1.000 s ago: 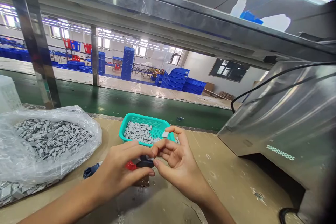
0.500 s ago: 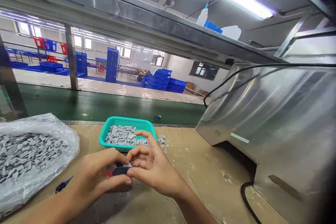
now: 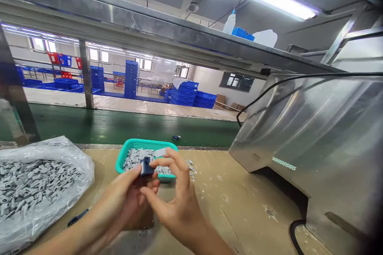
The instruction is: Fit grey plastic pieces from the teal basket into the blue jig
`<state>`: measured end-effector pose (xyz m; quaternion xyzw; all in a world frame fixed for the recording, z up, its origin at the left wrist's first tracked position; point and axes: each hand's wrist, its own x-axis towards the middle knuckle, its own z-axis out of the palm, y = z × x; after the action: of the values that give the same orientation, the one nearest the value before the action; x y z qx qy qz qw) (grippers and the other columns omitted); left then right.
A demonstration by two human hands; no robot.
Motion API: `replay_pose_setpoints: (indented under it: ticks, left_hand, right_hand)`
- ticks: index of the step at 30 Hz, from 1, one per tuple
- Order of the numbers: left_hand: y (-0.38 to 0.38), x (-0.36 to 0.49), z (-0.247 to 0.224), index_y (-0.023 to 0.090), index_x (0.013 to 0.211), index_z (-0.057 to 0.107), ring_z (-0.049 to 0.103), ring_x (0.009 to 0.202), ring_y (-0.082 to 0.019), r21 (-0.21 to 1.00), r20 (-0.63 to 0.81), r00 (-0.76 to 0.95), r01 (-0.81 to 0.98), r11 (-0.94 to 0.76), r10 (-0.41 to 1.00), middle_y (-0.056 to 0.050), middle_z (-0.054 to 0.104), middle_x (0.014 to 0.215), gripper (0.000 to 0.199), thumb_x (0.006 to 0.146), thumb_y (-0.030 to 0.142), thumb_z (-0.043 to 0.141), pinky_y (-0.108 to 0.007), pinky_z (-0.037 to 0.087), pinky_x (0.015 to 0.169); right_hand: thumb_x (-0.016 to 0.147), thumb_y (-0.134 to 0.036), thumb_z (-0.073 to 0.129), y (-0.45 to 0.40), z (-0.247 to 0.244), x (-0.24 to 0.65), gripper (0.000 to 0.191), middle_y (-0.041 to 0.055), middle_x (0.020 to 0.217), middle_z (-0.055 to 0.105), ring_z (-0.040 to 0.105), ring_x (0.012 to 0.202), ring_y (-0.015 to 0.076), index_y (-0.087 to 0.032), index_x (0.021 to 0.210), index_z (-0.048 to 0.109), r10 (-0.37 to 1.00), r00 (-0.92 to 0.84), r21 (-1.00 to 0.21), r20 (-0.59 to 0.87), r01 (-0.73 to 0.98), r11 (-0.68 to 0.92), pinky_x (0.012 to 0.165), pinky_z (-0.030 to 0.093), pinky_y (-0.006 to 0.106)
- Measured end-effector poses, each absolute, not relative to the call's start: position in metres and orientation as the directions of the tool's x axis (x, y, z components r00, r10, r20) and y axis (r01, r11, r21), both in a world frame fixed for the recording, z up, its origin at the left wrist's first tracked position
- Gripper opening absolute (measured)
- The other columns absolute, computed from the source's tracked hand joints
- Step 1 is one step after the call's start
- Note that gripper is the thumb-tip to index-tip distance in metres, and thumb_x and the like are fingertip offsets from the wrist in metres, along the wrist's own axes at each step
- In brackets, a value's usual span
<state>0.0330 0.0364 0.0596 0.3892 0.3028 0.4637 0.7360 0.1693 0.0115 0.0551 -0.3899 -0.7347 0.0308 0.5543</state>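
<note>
Bag (image 3: 67, 149) of clear plastic is lying to the left of the green basket (image 3: 149, 142), holding many grey parts (image 3: 38, 183). A dark piece (image 3: 77, 218) is resting on the table (image 3: 215, 207), nearer the camera than the basket and to its left. The left hand (image 3: 119, 199) is reaching up before the basket, its grip clamping on a dark blue part (image 3: 146, 167) in front of the basket's contents. The right hand (image 3: 179, 203) is touching that part with one fingertip; its grip is standing apart, thumb away from fingers. A light grey piece (image 3: 160, 152) is showing at its forefinger, though blur is making it hard to tell how it is held. Beyond the basket, a small dark item (image 3: 176, 138) is lying on the green belt (image 3: 203, 127). Loose grey pieces (image 3: 190, 166) are lying just right of the basket, and a metal housing (image 3: 323, 135) is standing farther right.
</note>
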Motion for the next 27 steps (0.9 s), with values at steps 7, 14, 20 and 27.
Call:
replay_pose_setpoints:
  ticks: [7,14,20,27]
  left_hand:
    - [0.179,-0.015,0.065,0.013,0.084,0.052,0.058,0.085,-0.021,0.793,0.325,0.267,0.446,-0.416,0.907,-0.01,0.058,0.085,0.039,0.084,0.044,0.028,-0.038,0.046,0.08]
    - [0.254,-0.054,0.027,0.012,0.092,0.057,0.054,0.094,-0.02,0.383,0.143,0.272,0.871,-0.307,0.951,-0.007,0.058,0.098,0.022,0.083,0.031,0.053,-0.041,0.042,0.085]
    - [0.297,0.031,0.043,0.014,0.114,0.05,0.05,0.106,-0.025,0.184,0.007,0.299,0.937,-0.296,0.954,-0.011,0.051,0.118,0.033,0.084,0.029,0.052,-0.047,0.043,0.088]
    - [0.299,0.167,0.046,0.016,0.111,0.053,0.053,0.102,-0.021,0.33,-0.154,0.576,0.796,-0.507,0.803,-0.009,0.053,0.116,0.029,0.084,0.028,0.053,-0.042,0.046,0.086]
  right_hand:
    - [0.081,-0.015,0.046,0.078,0.059,0.229,0.039,0.0025,0.086,0.057,0.058,0.082,0.0149,-0.022,0.116,0.031,0.911,-0.122,-0.782,0.394,0.477,0.402,0.077,0.048,0.031]
    - [0.054,0.011,0.049,0.124,0.046,0.234,0.054,0.0007,0.071,0.051,0.051,0.065,0.0155,-0.018,0.1,0.055,0.954,-0.298,-0.443,0.017,0.854,0.274,0.053,0.037,0.021]
    - [0.06,0.008,0.049,0.119,0.039,0.242,0.064,0.0012,0.073,0.053,0.052,0.07,0.017,-0.024,0.115,0.05,0.96,-0.27,-0.391,0.08,0.877,0.279,0.057,0.038,0.023]
    - [0.067,-0.002,0.051,0.109,0.037,0.26,0.054,-0.0007,0.076,0.059,0.056,0.065,0.0128,-0.024,0.117,0.045,0.927,-0.08,-0.703,0.366,0.63,0.332,0.064,0.048,0.026]
